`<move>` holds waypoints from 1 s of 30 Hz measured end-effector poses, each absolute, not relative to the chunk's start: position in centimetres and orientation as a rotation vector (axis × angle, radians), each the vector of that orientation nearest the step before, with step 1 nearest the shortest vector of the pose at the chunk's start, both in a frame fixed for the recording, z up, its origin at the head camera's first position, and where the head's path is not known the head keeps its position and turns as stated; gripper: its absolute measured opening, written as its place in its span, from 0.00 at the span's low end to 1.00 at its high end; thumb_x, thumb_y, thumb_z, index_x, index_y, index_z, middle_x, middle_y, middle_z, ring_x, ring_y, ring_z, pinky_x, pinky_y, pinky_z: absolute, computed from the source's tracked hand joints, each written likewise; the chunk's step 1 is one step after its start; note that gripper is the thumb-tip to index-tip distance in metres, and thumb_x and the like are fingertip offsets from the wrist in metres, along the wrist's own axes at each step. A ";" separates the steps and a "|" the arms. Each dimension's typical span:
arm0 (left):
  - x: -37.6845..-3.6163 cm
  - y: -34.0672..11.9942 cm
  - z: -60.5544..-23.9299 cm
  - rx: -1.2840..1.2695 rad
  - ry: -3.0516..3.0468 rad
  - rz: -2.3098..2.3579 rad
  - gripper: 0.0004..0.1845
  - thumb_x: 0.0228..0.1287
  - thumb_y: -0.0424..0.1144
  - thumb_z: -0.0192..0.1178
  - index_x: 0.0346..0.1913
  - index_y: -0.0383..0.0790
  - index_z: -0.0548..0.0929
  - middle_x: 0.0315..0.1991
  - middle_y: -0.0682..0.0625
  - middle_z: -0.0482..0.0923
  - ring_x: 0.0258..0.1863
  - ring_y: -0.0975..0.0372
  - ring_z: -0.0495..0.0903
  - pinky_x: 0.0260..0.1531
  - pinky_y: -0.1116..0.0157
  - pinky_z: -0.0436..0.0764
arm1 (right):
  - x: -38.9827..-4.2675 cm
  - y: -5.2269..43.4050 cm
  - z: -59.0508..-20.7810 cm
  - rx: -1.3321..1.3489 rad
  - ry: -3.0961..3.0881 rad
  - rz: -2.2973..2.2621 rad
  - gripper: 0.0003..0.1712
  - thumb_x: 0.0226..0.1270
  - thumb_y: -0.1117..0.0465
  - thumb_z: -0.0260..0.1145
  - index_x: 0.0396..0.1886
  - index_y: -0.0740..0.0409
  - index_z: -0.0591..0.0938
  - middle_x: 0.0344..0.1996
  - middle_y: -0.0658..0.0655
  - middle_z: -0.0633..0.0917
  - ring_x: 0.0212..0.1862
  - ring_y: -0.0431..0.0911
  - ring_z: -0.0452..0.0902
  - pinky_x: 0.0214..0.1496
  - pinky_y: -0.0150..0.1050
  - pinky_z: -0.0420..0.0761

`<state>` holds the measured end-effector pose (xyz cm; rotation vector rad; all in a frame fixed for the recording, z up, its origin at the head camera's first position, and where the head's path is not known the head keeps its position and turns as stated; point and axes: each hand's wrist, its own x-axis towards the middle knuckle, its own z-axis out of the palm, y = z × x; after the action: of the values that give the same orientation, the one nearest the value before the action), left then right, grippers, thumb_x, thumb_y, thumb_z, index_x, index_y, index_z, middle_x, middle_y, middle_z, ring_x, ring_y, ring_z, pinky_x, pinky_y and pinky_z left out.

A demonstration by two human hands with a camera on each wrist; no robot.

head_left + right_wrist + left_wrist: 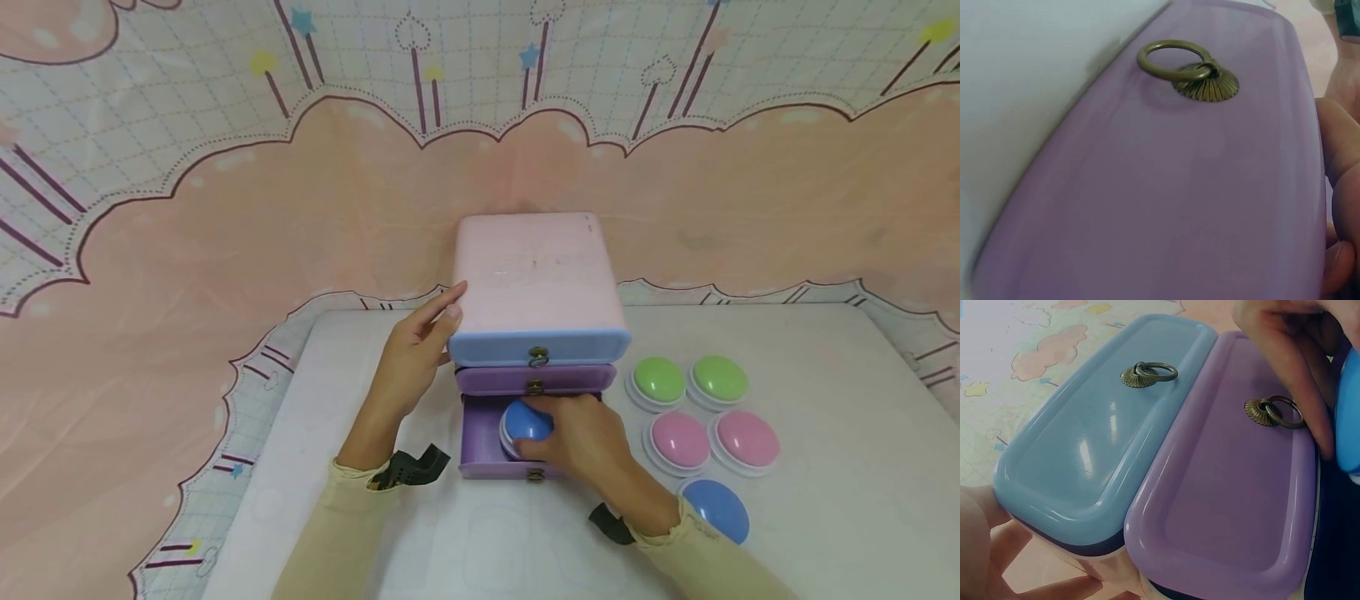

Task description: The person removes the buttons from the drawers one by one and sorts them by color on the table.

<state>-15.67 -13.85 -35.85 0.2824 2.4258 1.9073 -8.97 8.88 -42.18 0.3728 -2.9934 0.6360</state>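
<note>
A small cabinet with a pink top [536, 271] has a blue upper drawer [487, 348], a purple middle drawer [487, 381] and a pulled-out bottom drawer [480, 471]. My right hand [588, 437] reaches into that bottom drawer and grips a blue dome-topped button [525, 421] with a white base, thumb and fingers around its edge. Against the cabinet's left side rests my left hand [408, 358], its fingers extended. The left wrist view shows part of the blue dome [1350, 412] at its right edge. In the right wrist view, the bottom drawer's front [1166, 169] hides the button.
Right of the cabinet on the white table [847, 400] stand two green buttons [660, 379], two pink buttons [680, 439] and another blue button [717, 508], partly behind my right sleeve. A patterned cloth [375, 200] hangs behind the cabinet.
</note>
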 end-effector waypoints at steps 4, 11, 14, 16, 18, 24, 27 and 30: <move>-15.6 -13.8 -35.8 0.281 2.419 1.919 0.23 0.77 0.57 0.54 0.71 0.69 0.74 0.75 0.63 0.66 0.70 0.56 0.75 0.56 0.49 0.85 | -8.9 9.6 -42.1 0.369 -3.012 0.651 0.34 0.48 0.40 0.81 0.58 0.39 0.87 0.49 0.54 0.90 0.42 0.46 0.86 0.40 0.47 0.86; -15.6 -13.8 -35.7 0.284 2.402 1.929 0.22 0.77 0.57 0.55 0.71 0.69 0.74 0.75 0.62 0.66 0.68 0.57 0.75 0.56 0.50 0.85 | -8.5 11.0 -41.9 0.346 -3.002 0.677 0.33 0.47 0.40 0.81 0.58 0.38 0.88 0.39 0.57 0.91 0.34 0.44 0.83 0.34 0.42 0.84; -15.6 -13.8 -35.8 0.283 2.409 1.925 0.22 0.77 0.57 0.55 0.70 0.69 0.74 0.75 0.63 0.66 0.68 0.57 0.75 0.56 0.50 0.85 | -8.2 11.5 -41.7 0.325 -3.005 0.671 0.34 0.47 0.40 0.80 0.58 0.38 0.88 0.33 0.57 0.90 0.30 0.43 0.80 0.32 0.39 0.82; -15.7 -13.9 -35.8 0.281 2.414 1.923 0.22 0.77 0.57 0.55 0.70 0.69 0.74 0.75 0.63 0.66 0.68 0.57 0.75 0.56 0.50 0.85 | -8.1 11.8 -41.6 0.324 -3.005 0.668 0.34 0.47 0.39 0.80 0.58 0.38 0.87 0.31 0.57 0.90 0.30 0.42 0.79 0.33 0.39 0.82; -15.7 -13.9 -35.9 0.279 2.420 1.915 0.22 0.77 0.58 0.54 0.70 0.70 0.74 0.75 0.63 0.66 0.68 0.57 0.75 0.56 0.50 0.85 | -8.0 12.2 -41.4 0.332 -2.992 0.664 0.34 0.48 0.40 0.80 0.58 0.39 0.87 0.31 0.56 0.90 0.30 0.42 0.80 0.35 0.40 0.83; -15.8 -13.9 -36.1 0.281 2.423 1.918 0.22 0.77 0.57 0.54 0.71 0.69 0.74 0.76 0.62 0.66 0.68 0.56 0.75 0.56 0.49 0.85 | -7.8 13.0 -40.9 0.374 -2.932 0.627 0.33 0.46 0.40 0.80 0.56 0.41 0.89 0.28 0.54 0.90 0.28 0.41 0.78 0.29 0.38 0.80; -15.8 -13.9 -36.1 0.284 2.415 1.926 0.22 0.77 0.57 0.54 0.71 0.69 0.74 0.76 0.62 0.66 0.68 0.56 0.75 0.56 0.49 0.84 | -7.8 13.5 -40.7 0.396 -2.933 0.621 0.33 0.47 0.41 0.81 0.56 0.40 0.88 0.29 0.53 0.90 0.28 0.41 0.78 0.29 0.37 0.79; -15.7 -13.9 -36.0 0.283 2.416 1.924 0.22 0.76 0.58 0.55 0.70 0.70 0.74 0.75 0.62 0.66 0.68 0.56 0.75 0.56 0.50 0.84 | -7.8 14.1 -40.3 0.401 -2.958 0.607 0.33 0.47 0.41 0.80 0.57 0.39 0.88 0.30 0.53 0.90 0.29 0.41 0.78 0.29 0.38 0.79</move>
<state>-15.73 -13.88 -35.98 0.2828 2.4157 1.9239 -7.77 14.09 -40.32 0.4010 -2.9578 0.6068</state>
